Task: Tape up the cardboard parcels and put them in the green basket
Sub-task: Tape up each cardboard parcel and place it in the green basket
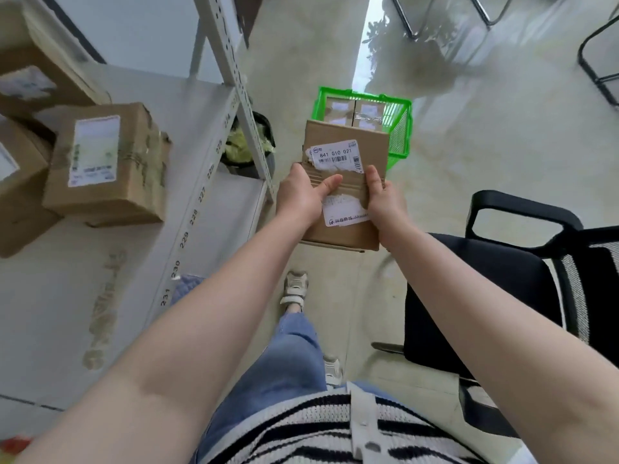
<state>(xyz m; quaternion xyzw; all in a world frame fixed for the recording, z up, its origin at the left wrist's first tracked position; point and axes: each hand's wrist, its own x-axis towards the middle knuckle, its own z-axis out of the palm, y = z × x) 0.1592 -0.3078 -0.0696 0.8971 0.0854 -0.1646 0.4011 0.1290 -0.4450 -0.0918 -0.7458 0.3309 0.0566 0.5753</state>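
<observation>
So right now both hands are on one cardboard parcel, held out in the air over the floor: the left hand grips its left edge with the thumb laid across the top, and the right hand clamps the right edge, fingers wrapped under where I can't see them. The parcel's got a torn shipping label on top, and I honestly can't tell from here whether fresh tape runs over the seam. The green basket sits on the floor just beyond the parcel's far edge, and it already has at least two boxes inside, one with shiny tape across it. So my guess is this one's headed for the basket next. Plenty left though: over on the left, the white shelf has several more brown boxes stacked on it. A black office chair is on the right.
</observation>
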